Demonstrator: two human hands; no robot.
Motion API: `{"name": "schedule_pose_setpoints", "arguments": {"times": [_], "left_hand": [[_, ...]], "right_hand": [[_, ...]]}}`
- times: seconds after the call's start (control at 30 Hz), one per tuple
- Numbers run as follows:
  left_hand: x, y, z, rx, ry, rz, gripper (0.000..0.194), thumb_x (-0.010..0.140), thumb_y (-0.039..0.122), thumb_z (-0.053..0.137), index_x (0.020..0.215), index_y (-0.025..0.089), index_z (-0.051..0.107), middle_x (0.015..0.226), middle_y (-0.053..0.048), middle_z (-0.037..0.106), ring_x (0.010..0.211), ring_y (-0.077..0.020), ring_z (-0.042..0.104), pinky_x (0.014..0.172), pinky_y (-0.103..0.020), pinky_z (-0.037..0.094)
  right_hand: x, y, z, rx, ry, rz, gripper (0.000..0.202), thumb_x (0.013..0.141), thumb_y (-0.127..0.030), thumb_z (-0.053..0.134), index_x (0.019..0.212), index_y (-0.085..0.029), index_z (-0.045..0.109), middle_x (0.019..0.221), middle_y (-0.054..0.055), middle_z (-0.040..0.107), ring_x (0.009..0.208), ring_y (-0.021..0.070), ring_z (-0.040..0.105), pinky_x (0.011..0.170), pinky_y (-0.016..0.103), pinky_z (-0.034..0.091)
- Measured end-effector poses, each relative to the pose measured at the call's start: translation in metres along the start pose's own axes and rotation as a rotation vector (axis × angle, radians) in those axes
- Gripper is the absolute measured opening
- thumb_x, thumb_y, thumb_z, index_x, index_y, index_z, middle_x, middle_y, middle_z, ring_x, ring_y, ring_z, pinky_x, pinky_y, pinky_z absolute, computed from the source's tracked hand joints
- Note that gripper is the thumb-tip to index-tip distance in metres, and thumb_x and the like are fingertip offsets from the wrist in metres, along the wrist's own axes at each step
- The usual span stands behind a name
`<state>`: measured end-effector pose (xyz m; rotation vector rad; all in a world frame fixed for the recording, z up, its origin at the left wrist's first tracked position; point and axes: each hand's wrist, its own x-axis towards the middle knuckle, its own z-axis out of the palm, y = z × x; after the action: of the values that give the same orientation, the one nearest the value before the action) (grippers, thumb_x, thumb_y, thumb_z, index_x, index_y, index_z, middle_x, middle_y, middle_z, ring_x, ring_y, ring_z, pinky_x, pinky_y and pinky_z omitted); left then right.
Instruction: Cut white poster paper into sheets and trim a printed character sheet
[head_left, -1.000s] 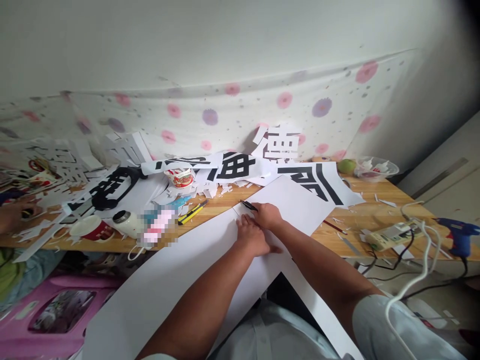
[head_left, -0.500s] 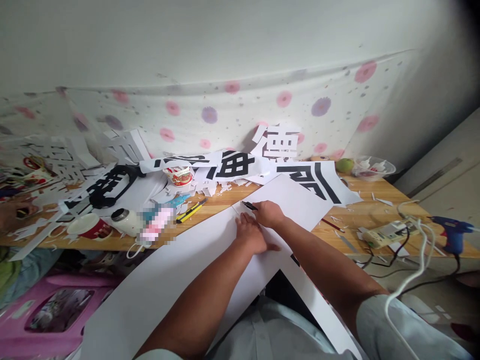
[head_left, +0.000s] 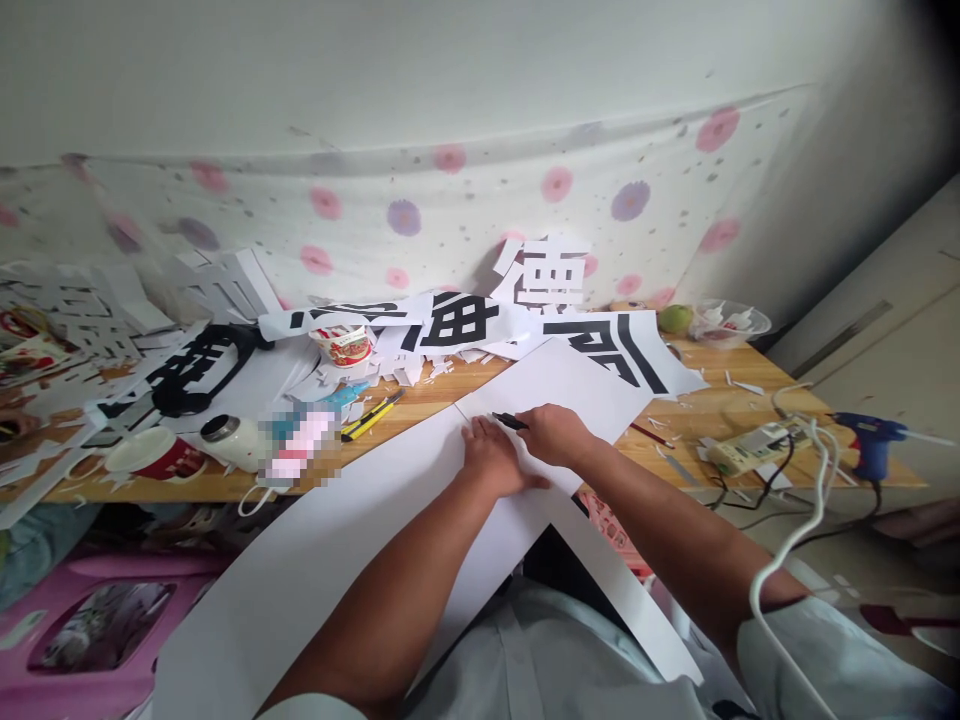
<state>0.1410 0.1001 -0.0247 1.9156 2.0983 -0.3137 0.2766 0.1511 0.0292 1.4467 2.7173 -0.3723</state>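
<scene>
And here the left hand (head_left: 495, 457) presses flat on the white sheet (head_left: 300, 545) overhanging the wooden table (head_left: 705, 415), right hand (head_left: 556, 433) gripping a black pen-like tool (head_left: 508, 421) just beside those fingers, where the overhang's drag could shift the sheet and swing the tip into them.

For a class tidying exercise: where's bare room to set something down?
Bare wood shows between the rightmost black-printed white paper and oblong beige power strip, among white scraps; a narrower patch lies between the yellow utility knife and large white sheet. Crowded: around the red-and-white mug.
</scene>
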Motion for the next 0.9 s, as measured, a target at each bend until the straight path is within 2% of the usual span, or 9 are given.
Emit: {"name": "schedule_pose_setpoints", "arguments": {"times": [0.1, 0.23, 0.57, 0.67, 0.9], "left_hand": [[0.0, 0.001, -0.001, 0.001, 0.008, -0.025, 0.17, 0.05, 0.11, 0.055, 0.174, 0.0, 0.018, 0.179, -0.034, 0.014, 0.167, -0.0532, 0.003, 0.133, -0.066, 0.006], [0.0, 0.002, -0.002, 0.032, 0.026, -0.033, 0.168, 0.05, 0.11, 0.055, 0.171, -0.003, 0.027, 0.177, -0.037, 0.016, 0.166, -0.0551, 0.007, 0.132, -0.064, 0.008], [-0.002, 0.006, -0.007, 0.113, 0.028, -0.029, 0.155, 0.065, 0.104, 0.05, 0.169, -0.009, 0.026, 0.174, -0.041, 0.02, 0.166, -0.0531, 0.014, 0.131, -0.066, 0.013], [-0.003, 0.006, -0.008, 0.107, 0.021, -0.032, 0.157, 0.064, 0.106, 0.048, 0.169, -0.009, 0.026, 0.175, -0.041, 0.018, 0.166, -0.0524, 0.014, 0.131, -0.065, 0.013], [0.0, 0.005, -0.005, 0.073, 0.027, -0.048, 0.166, 0.054, 0.109, 0.052, 0.17, -0.008, 0.024, 0.176, -0.04, 0.016, 0.166, -0.0539, 0.01, 0.132, -0.064, 0.013]], "right_hand": [[-0.015, 0.002, -0.004, -0.034, -0.016, 0.004, 0.031, 0.103, -0.034, 0.056, 0.122, -0.027, 0.08, 0.109, 0.011, 0.081, 0.102, 0.0296, 0.075, 0.079, 0.034, 0.049], [-0.031, 0.006, -0.006, -0.072, -0.036, 0.006, 0.033, 0.104, -0.036, 0.056, 0.123, -0.026, 0.08, 0.112, 0.013, 0.081, 0.106, 0.032, 0.075, 0.083, 0.036, 0.05], [-0.067, 0.014, -0.02, -0.099, -0.071, 0.014, 0.027, 0.101, -0.029, 0.059, 0.112, -0.023, 0.082, 0.108, 0.015, 0.082, 0.101, 0.0316, 0.077, 0.08, 0.035, 0.05], [-0.074, 0.015, -0.024, -0.102, -0.083, 0.0, 0.025, 0.1, -0.027, 0.06, 0.107, -0.022, 0.083, 0.105, 0.015, 0.082, 0.1, 0.0321, 0.077, 0.078, 0.036, 0.05], [-0.084, 0.02, -0.032, -0.111, -0.131, -0.018, 0.027, 0.096, -0.022, 0.061, 0.109, -0.024, 0.085, 0.102, 0.014, 0.082, 0.096, 0.031, 0.078, 0.081, 0.037, 0.052]]}}
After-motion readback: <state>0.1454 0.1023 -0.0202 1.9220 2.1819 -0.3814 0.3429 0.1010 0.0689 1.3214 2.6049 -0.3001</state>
